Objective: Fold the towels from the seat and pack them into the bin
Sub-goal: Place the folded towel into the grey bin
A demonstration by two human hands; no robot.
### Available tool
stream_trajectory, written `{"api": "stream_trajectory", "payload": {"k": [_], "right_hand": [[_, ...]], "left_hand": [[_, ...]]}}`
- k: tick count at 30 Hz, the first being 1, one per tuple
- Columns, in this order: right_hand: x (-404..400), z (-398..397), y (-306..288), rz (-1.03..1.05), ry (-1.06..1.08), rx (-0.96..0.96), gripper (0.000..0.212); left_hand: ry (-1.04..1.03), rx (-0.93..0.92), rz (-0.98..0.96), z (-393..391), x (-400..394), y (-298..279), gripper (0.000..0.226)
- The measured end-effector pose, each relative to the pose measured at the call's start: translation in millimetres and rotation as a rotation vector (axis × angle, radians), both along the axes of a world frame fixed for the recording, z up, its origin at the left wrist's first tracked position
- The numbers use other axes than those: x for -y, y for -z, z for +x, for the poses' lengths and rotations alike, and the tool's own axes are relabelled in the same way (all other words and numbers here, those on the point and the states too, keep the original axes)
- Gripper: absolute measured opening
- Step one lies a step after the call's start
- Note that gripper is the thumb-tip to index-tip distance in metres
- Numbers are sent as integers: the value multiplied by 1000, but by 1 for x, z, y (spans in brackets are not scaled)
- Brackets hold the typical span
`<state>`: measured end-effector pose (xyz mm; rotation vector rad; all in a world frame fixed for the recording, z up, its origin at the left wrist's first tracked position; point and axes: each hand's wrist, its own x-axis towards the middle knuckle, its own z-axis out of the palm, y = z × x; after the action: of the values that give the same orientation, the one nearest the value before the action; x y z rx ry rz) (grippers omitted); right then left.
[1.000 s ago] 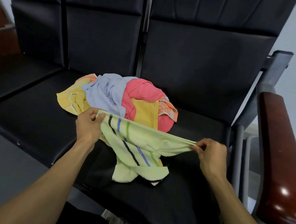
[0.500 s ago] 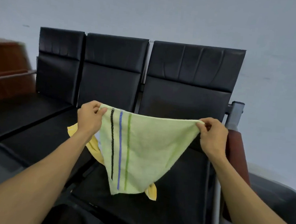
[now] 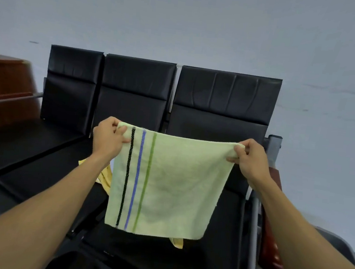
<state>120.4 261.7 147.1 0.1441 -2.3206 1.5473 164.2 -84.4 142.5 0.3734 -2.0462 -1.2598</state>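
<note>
The left hand (image 3: 108, 137) has a pinching grip on the top left corner of the light green towel (image 3: 168, 186), and the right hand (image 3: 250, 157) pinches the top right corner. The towel hangs flat in the air in front of the black seats (image 3: 38, 154), with black, blue and green stripes down its left side. A yellow towel (image 3: 105, 176) peeks out behind it on the seat.

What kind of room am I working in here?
Probably a waiting area or lobby: a row of joined black padded seats with a metal frame, set against a plain pale wall.
</note>
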Motion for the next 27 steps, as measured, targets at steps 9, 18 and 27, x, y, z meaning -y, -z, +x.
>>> {"api": "stream_trajectory", "payload": {"k": [9,18,27], "right_hand": [[-9,41,-11,186,75,-104,12],[-22,59,-7,52,187,-101,10],[-22,8,87,191,225,60,10]], "left_hand": [[62,116,-145,40,1,-3,12],[151,101,-97,59,-21,1,15],[70,319,-77,1,-36,89,32]]}}
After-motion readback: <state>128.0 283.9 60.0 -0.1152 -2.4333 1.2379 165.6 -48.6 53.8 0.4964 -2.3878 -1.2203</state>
